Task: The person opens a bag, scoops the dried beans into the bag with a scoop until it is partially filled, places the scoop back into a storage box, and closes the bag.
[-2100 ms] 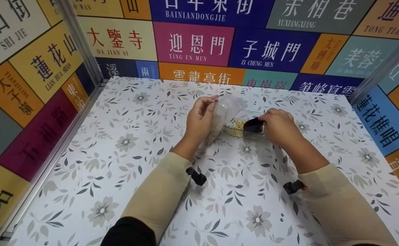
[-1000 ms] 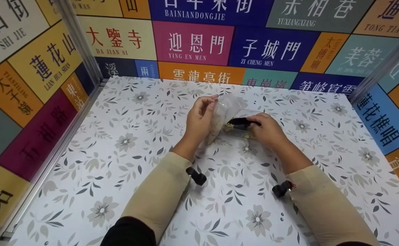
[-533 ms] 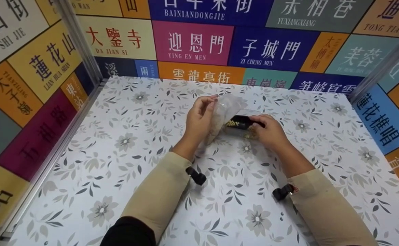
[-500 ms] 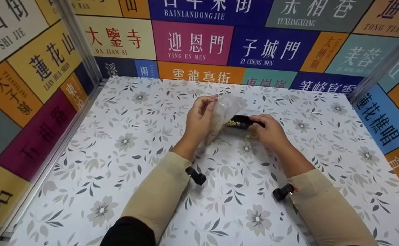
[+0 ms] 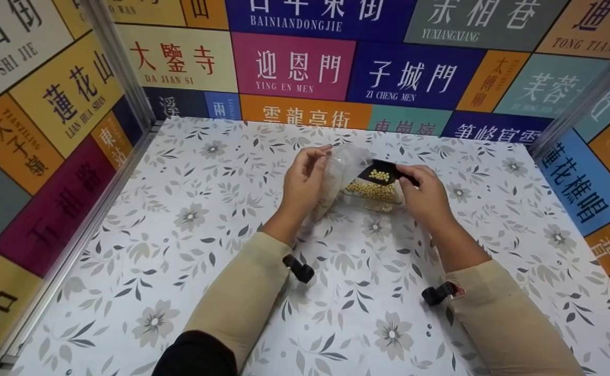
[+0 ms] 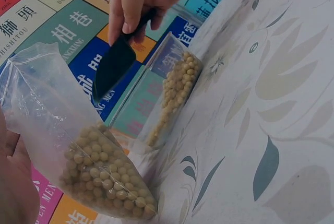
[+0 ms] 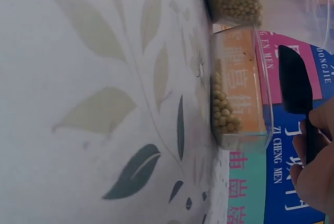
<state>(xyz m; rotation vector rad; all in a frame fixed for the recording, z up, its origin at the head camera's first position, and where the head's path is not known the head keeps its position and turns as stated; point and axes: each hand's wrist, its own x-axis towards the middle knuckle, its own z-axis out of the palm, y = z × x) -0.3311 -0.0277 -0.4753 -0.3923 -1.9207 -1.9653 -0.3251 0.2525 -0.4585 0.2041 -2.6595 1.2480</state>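
Note:
My left hand (image 5: 305,177) holds the upper part of a clear plastic bag (image 5: 342,167), which stands upright with pale yellow soybeans (image 6: 107,177) in its lower half. My right hand (image 5: 426,196) grips the handle of a small black scoop (image 5: 387,167). A few soybeans lie in the scoop's bowl, which is raised over a clear plastic box (image 7: 237,51) close beside the bag mouth. More soybeans (image 7: 223,112) cover the bottom of the box, heaped toward one end. In the left wrist view the scoop tip hangs near the bag's side.
A white table (image 5: 190,292) with grey flowers and leaves lies under everything. Panels with colourful street-name signs (image 5: 294,68) wall in the back and both sides, with metal posts (image 5: 127,68) at the corners. A wrist camera (image 5: 300,269) sits on each sleeve.
The scoop went down into the box, tipped toward its left end, and has now risen above the box with soybeans in it. My left hand and the bag have stayed put.

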